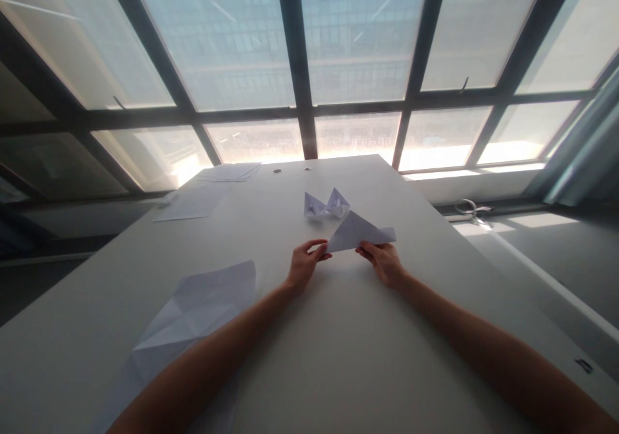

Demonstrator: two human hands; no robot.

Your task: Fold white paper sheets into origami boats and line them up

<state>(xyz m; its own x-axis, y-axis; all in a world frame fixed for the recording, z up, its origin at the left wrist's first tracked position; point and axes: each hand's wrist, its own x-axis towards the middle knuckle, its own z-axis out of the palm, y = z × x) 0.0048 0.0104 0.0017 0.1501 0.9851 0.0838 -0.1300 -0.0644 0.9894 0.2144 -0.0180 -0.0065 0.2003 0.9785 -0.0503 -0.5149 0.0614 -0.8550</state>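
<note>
The left hand (308, 263) pinches the lower left corner of a folded white paper (355, 233) between thumb and fingers, while the right hand (382, 261) grips its lower edge, thumb on top, neither hand spread wide. The sheet spans both hands, its peak pointing away. Uneven pulling could open the folds or tear the thin paper; pushing forward could knock the folded paper shapes (326, 206) just beyond. Nearer the body, a creased sheet (193, 311) lies beside the left forearm on the white desk (319, 356).
</note>
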